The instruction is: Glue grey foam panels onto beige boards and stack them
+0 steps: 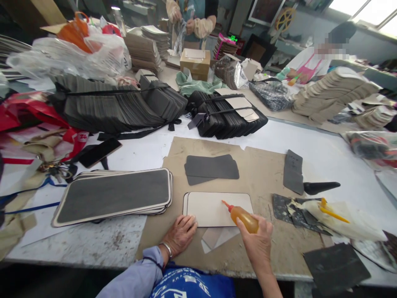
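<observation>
My right hand (pixel 257 242) is wrapped round a squeeze bottle (pixel 248 221) of amber liquid with a red nozzle. The nozzle points left, its tip over a cream rectangular panel (pixel 214 207) with a dark edge; I cannot tell whether it touches. Another panel's edge shows beneath on the left. My left hand (pixel 180 235) rests with fingers stretched out on the panel's lower left corner. Pale scraps (pixel 212 242) stick out under its near edge. Beyond the panel lie two overlapping dark grey pieces (pixel 212 167).
Left stands a stack of grey panels with cream borders (pixel 114 194). Bundles of dark panels (pixel 114 101) and black panels (pixel 229 116) lie behind. A black-handled tool (pixel 322 187) and a bag with a yellow stick (pixel 341 215) lie right. Two people are across the table.
</observation>
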{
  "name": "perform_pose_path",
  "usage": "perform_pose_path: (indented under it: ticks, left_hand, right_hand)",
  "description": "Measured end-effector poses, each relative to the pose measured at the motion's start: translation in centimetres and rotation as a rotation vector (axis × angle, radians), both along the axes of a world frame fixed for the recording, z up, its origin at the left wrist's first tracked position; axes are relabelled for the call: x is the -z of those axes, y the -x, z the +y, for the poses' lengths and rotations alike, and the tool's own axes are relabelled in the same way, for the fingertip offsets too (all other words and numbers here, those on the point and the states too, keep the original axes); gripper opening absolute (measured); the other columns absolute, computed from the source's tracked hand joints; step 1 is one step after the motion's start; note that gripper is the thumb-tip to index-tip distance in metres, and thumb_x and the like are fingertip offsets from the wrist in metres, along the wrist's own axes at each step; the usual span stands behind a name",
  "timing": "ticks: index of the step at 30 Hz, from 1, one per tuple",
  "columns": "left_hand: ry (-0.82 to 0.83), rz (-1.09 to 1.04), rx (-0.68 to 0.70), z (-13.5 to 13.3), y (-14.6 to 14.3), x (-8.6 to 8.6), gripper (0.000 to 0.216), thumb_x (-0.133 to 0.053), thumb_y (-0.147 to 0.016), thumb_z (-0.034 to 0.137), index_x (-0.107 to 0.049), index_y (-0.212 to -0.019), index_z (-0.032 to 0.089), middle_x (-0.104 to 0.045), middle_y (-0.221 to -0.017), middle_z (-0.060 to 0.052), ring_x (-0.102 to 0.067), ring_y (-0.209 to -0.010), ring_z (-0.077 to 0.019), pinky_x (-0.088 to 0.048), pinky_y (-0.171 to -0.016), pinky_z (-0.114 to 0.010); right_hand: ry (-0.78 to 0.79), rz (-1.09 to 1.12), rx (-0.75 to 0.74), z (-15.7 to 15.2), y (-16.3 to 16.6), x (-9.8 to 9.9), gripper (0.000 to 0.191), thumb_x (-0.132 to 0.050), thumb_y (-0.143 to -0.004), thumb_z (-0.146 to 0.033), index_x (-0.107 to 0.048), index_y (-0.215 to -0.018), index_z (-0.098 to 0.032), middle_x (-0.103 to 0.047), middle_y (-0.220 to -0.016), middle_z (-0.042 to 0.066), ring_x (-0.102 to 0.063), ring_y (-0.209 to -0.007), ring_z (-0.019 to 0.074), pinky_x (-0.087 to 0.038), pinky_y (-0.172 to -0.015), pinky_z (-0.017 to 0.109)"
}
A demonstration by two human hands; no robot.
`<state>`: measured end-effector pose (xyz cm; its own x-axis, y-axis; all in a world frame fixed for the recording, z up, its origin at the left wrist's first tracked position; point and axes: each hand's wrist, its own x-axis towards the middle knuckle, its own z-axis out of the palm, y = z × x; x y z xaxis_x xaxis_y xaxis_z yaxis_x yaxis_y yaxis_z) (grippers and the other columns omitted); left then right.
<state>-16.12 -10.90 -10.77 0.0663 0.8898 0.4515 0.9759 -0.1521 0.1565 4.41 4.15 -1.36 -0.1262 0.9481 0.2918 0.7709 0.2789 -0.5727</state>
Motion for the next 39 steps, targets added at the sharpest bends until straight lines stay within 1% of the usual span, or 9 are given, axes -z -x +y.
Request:
perform_pose_path:
  ticks: [6, 9, 12, 19, 22, 25, 30, 35, 39]
  left_hand:
    - [-0.084, -0.059, -0.037, -0.4, 0.2, -0.5, 0.026, -0.047, -0.078, 0.009, -0.057, -0.099, 0.018, -0.06, -0.102, -0.008, -0.05, -0.101, -0.0186, -0.039, -0.09, -0.037]
    - [-0.035, -0.068, -0.019, -0.9, 0.6, -0.7, 0.025, -0.046, -0.079, 0.008, -0.057, -0.1, 0.017, -0.061, -0.1, -0.007, -0.051, -0.098, -0.0178, -0.041, -0.087, -0.035]
    - [-0.014, -0.058, 0.015, -1.2, 1.0, -0.6, 0.027, -0.044, -0.081, 0.009, -0.056, -0.105, 0.016, -0.061, -0.103, -0.008, -0.051, -0.1, -0.019, -0.041, -0.087, -0.036]
    - [-0.019, -0.039, 0.02, -1.4, 1.0, 0.1, 0.03, -0.042, -0.082, 0.011, -0.056, -0.108, 0.017, -0.061, -0.108, -0.009, -0.049, -0.106, -0.0198, -0.036, -0.092, -0.037]
    - [-0.007, -0.042, 0.02, -1.4, 0.9, 0.4, 0.03, -0.044, -0.082, 0.012, -0.056, -0.109, 0.017, -0.061, -0.11, -0.008, -0.049, -0.108, -0.0199, -0.034, -0.093, -0.037]
    - [-0.014, -0.046, 0.021, -1.5, 0.9, 0.5, 0.03, -0.044, -0.082, 0.013, -0.056, -0.109, 0.017, -0.06, -0.11, -0.008, -0.049, -0.108, -0.0199, -0.033, -0.093, -0.037]
    - [0.001, -0.046, 0.028, -1.4, 1.1, 0.3, 0.033, -0.045, -0.081, 0.012, -0.055, -0.112, 0.018, -0.06, -0.112, -0.009, -0.049, -0.108, -0.0199, -0.033, -0.093, -0.036]
    - [0.01, -0.059, 0.027, -1.5, 1.2, 0.1, 0.034, -0.039, -0.084, 0.013, -0.054, -0.113, 0.018, -0.061, -0.111, -0.008, -0.05, -0.108, -0.0189, -0.034, -0.093, -0.036]
    - [-0.007, -0.055, 0.01, -1.5, 1.0, -0.1, 0.028, -0.039, -0.085, 0.014, -0.056, -0.108, 0.016, -0.063, -0.109, -0.008, -0.052, -0.107, -0.0188, -0.035, -0.093, -0.036]
  right_hand:
    - [-0.023, 0.078, -0.299, -6.1, 5.2, 0.1, 0.034, -0.058, -0.076, -0.046, -0.048, -0.099, -0.023, -0.047, -0.094, 0.005, -0.052, -0.086, 0.0206, -0.046, -0.079, 0.039]
    - [-0.005, 0.076, -0.332, -7.1, 6.0, 0.2, 0.031, -0.056, -0.078, -0.044, -0.047, -0.1, -0.024, -0.046, -0.094, 0.005, -0.052, -0.086, 0.0197, -0.047, -0.078, 0.037]
    - [-0.003, 0.028, -0.216, -6.2, 4.4, 0.4, 0.033, -0.052, -0.078, -0.05, -0.049, -0.097, -0.023, -0.045, -0.093, 0.005, -0.051, -0.084, 0.0203, -0.047, -0.075, 0.038]
    - [-0.001, -0.075, 0.172, -0.2, -3.7, 1.1, 0.054, -0.051, -0.065, -0.068, -0.05, -0.094, -0.022, -0.043, -0.09, 0.006, -0.049, -0.078, 0.0238, -0.046, -0.065, 0.039]
    - [-0.06, -0.107, 0.255, 1.5, -5.9, 1.1, 0.056, -0.048, -0.064, -0.069, -0.05, -0.093, -0.021, -0.044, -0.088, 0.008, -0.047, -0.085, 0.0279, -0.044, -0.067, 0.041]
    - [-0.089, -0.125, 0.276, 1.6, -6.7, 0.9, 0.055, -0.047, -0.065, -0.069, -0.049, -0.093, -0.021, -0.046, -0.086, 0.008, -0.046, -0.088, 0.0294, -0.043, -0.068, 0.042]
    - [-0.097, -0.121, 0.187, -2.3, -5.1, 0.8, 0.048, -0.049, -0.07, -0.063, -0.05, -0.094, -0.021, -0.046, -0.089, 0.008, -0.047, -0.087, 0.0267, -0.045, -0.069, 0.04]
    - [0.051, -0.003, 0.002, -7.9, -0.8, 0.9, 0.035, -0.053, -0.075, -0.052, -0.049, -0.096, -0.024, -0.045, -0.092, 0.004, -0.052, -0.081, 0.0205, -0.046, -0.073, 0.038]
    - [0.128, 0.072, -0.058, -9.0, 0.1, 1.2, 0.031, -0.055, -0.075, -0.048, -0.048, -0.094, -0.024, -0.045, -0.09, 0.003, -0.052, -0.08, 0.0195, -0.046, -0.075, 0.037]
